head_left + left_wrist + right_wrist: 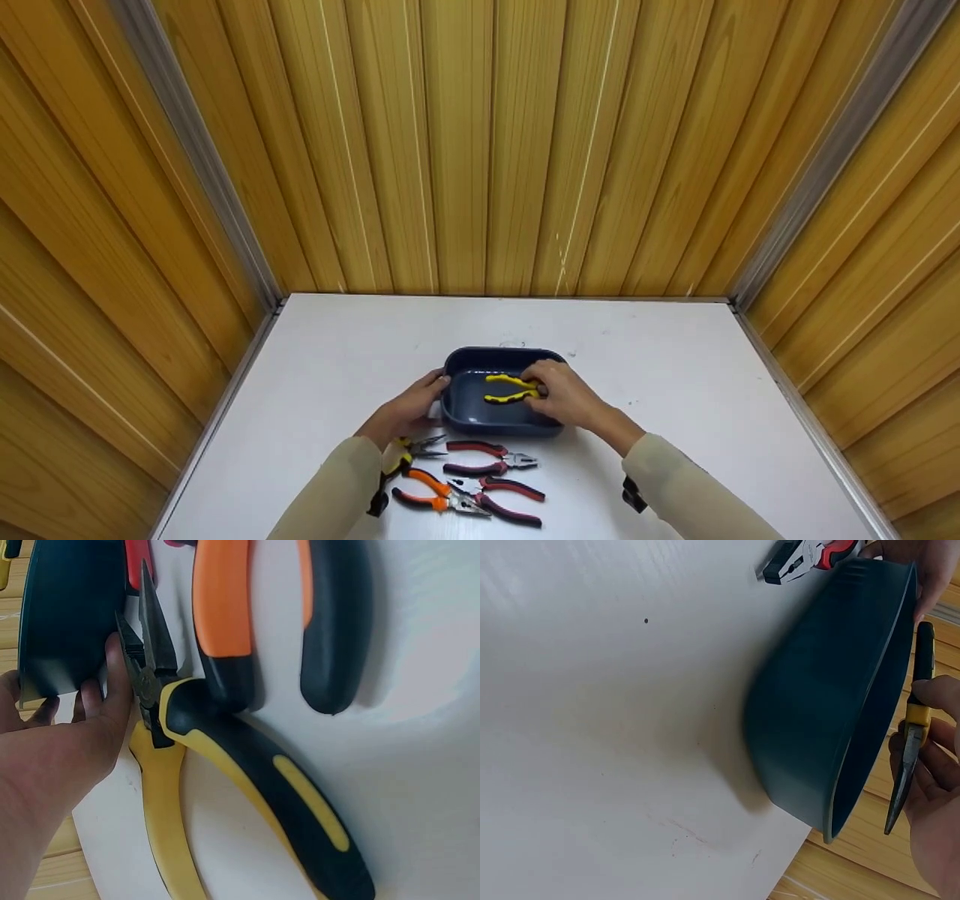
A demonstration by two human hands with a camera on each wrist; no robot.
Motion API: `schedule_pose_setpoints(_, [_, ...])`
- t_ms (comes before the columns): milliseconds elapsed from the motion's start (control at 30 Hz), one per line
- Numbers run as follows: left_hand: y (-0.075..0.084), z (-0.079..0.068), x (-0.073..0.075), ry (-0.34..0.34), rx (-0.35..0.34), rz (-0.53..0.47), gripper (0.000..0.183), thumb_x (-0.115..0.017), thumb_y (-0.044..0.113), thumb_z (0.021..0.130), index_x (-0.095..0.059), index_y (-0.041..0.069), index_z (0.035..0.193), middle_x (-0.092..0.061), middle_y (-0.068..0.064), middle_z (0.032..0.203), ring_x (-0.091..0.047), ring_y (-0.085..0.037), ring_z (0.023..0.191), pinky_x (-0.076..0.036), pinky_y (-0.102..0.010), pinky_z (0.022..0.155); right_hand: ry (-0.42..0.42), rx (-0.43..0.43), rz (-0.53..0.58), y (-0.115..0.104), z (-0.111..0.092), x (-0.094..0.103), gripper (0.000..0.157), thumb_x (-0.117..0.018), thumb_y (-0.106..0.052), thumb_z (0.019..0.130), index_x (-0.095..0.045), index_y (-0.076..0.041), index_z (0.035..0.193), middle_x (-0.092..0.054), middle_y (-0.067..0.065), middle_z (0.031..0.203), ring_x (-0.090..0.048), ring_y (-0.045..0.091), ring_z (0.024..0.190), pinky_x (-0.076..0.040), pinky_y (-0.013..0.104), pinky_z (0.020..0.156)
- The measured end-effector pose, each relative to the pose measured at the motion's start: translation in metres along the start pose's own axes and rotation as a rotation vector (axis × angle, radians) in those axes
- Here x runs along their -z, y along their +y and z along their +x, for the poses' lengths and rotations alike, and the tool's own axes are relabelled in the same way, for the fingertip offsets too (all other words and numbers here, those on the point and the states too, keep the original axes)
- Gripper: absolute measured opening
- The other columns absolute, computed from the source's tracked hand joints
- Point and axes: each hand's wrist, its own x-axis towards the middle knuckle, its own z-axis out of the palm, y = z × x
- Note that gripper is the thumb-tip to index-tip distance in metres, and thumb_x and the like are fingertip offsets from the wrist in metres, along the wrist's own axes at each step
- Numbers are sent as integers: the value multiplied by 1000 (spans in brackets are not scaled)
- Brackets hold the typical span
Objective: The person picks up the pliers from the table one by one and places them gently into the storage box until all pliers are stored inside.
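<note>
My right hand [566, 394] grips long-nose pliers [501, 398] with yellow-and-black handles near their pivot, above a dark blue plastic basin [499, 430]. The handles are spread and point left. In the right wrist view the tapered grey nose [904, 772] shows beside the basin's rim. My left hand [411, 405] holds the basin's left side, with the thumb at the rim and fingers against the outer wall. Close to that hand, a second yellow-and-black long-nose pliers [259, 765] lies on the table, partly hidden by my left arm in the head view.
In front of the basin lie combination pliers with red-and-black handles [480, 448], orange-handled pliers [424, 476] and another red-and-black pair [514, 487], the last two overlapping. The white table [337, 337] meets wood-patterned walls [487, 150] at the back and sides.
</note>
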Motion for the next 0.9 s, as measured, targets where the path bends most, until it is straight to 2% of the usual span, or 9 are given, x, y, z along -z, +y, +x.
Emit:
schedule_pose_setpoints(167, [0,-1,-1,13,15,-14,63,-44,37,115,-25,7,168,-35,-28,164,-31,-42,154,-51,-57,104,11,-32,11,0,1,-6,31,-84,-17,93,-74,-7,120,-70,2,114,-62,21,106,-53,47,93])
schedule_pose_setpoints(467, [-4,5,1,12,39,-4,66,-45,41,114,-24,11,169,-38,-25,164,-35,-38,152,-54,-50,101,44,-66,52,5,2,-20,33,-85,-15,92,-72,-7,121,-67,3,113,-60,13,95,-56,31,80])
schedule_pose_setpoints(633, [-5,3,1,8,23,-26,64,-45,38,115,-25,8,168,-38,-27,163,-34,-41,152,-52,-54,103,73,-52,45,5,4,-29,31,-85,-13,91,-72,-5,119,-68,4,112,-61,15,96,-56,33,80])
schedule_pose_setpoints(800, [-4,-1,1,9,20,4,65,-45,39,115,-24,8,168,-35,-27,165,-29,-43,155,-48,-58,107,85,-33,40,7,6,-36,29,-85,-11,91,-72,-5,117,-68,5,109,-62,17,95,-56,34,80])
schedule_pose_setpoints(900, [-3,-2,2,14,21,18,65,-46,39,115,-25,8,168,-35,-26,166,-30,-42,155,-48,-56,107,78,-38,37,8,7,-41,29,-84,-12,92,-71,-6,117,-68,4,108,-61,18,96,-55,37,82])
